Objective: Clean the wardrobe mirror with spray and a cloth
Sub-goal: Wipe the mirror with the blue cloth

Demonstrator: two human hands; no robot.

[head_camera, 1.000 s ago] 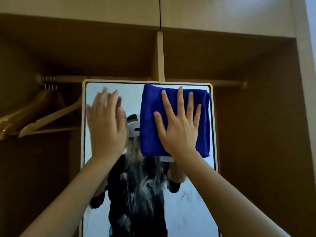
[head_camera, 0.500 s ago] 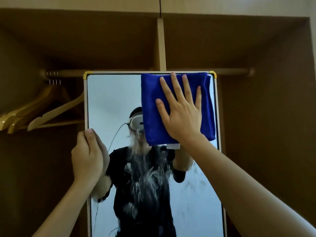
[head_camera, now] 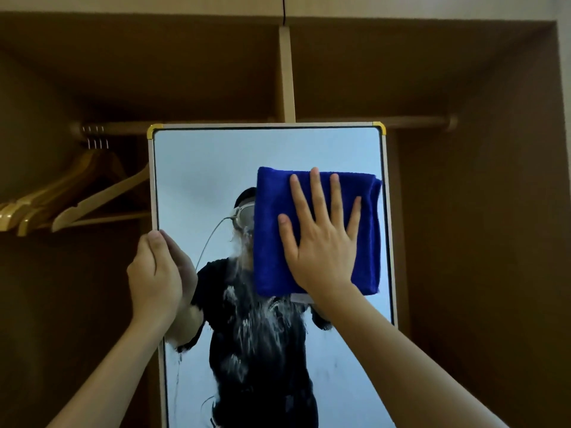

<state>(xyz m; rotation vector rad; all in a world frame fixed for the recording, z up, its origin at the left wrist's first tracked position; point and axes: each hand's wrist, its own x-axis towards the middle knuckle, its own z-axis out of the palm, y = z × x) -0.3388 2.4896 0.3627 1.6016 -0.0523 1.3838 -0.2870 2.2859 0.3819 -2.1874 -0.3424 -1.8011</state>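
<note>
Right hand (head_camera: 321,242) is flat with the fingers spread wide, palm pressing a folded blue cloth (head_camera: 318,231) against the glass. The cloth sits on the upper right part of the mirror (head_camera: 200,174), its right edge just about reaching the frame on that side. Left hand (head_camera: 154,273) is wrapped around the mirror's left edge, thumb on the front and the other fingers curled behind, so it's gripping the frame partway down.

The mirror itself stands upright inside an open wardrobe, pale frame with yellow corner caps at the top. Below the cloth there's a big patch of white foamy streaks (head_camera: 262,335) running down the middle of the glass, with a thin drip near the left edge lower down.

Behind the mirror there's a wooden hanging rail (head_camera: 417,121), and a bunch of wooden hangers (head_camera: 77,199) bunched up on the left.
</note>
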